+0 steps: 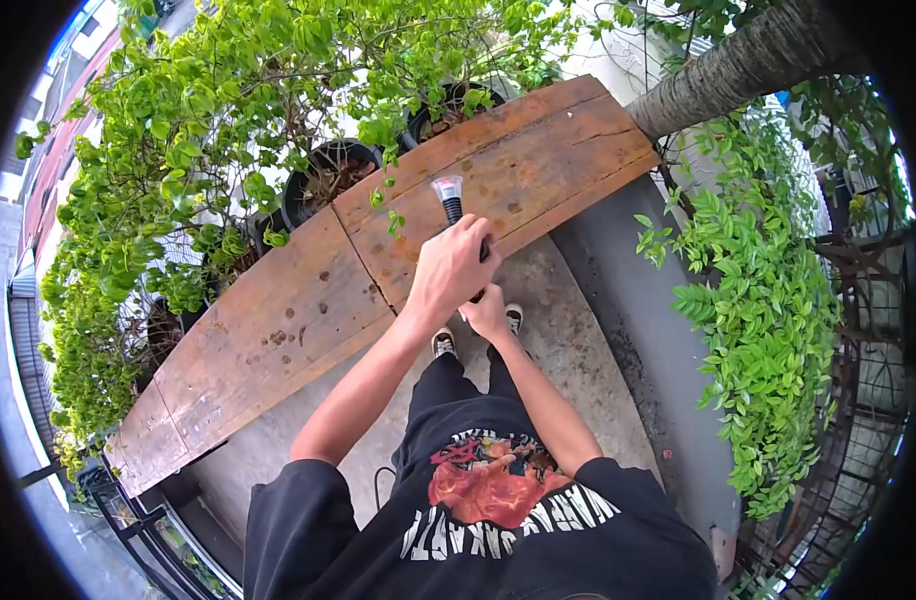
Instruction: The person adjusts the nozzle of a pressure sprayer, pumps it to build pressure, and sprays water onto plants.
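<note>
My left hand is wrapped round a black handheld tool with a ribbed neck and a clear, flared head. The clear head points away from me, over the wooden bench top. Just below and nearer my body, my right hand is closed at the lower end of the same tool. Most of the handle is hidden by my fingers. Dark round stains mark the brown planks under and beside the tool.
Potted leafy plants line the far side of the bench, some leaves hanging over it. A thick trunk leans at upper right, above a green bush. Concrete floor lies under my shoes. A black metal frame stands lower left.
</note>
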The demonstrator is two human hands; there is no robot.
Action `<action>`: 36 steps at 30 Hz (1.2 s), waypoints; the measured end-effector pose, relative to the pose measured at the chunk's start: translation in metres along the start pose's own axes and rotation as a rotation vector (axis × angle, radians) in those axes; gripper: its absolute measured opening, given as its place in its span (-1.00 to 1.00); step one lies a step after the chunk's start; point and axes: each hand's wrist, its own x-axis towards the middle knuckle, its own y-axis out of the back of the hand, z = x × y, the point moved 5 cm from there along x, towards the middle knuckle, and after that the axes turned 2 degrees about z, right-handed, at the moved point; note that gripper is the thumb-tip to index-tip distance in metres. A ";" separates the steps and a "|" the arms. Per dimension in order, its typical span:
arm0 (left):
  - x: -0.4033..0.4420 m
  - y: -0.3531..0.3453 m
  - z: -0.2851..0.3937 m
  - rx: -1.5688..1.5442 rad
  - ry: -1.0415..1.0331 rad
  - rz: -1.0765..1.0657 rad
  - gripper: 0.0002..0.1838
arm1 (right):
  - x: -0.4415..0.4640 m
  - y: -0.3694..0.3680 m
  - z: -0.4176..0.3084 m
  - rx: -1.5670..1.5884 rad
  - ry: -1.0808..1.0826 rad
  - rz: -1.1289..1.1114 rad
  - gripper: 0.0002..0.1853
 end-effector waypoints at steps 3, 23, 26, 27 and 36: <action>0.023 0.015 -0.016 0.049 0.076 0.038 -0.87 | 0.033 -0.010 0.012 -0.050 0.081 -0.013 -0.70; 0.063 -0.025 -0.041 0.496 0.098 0.132 -0.64 | 0.070 -0.008 0.006 0.051 0.066 -0.264 -0.70; 0.071 -0.020 -0.037 0.601 0.113 0.074 -0.61 | 0.068 -0.010 0.014 0.028 0.075 -0.310 -0.67; 0.072 -0.016 -0.037 0.575 0.152 0.052 -0.58 | 0.073 -0.010 0.016 0.013 0.073 -0.333 -0.66; 0.127 0.069 0.047 0.588 0.216 0.095 -0.44 | 0.079 0.007 0.003 -0.003 -0.003 -0.354 -0.66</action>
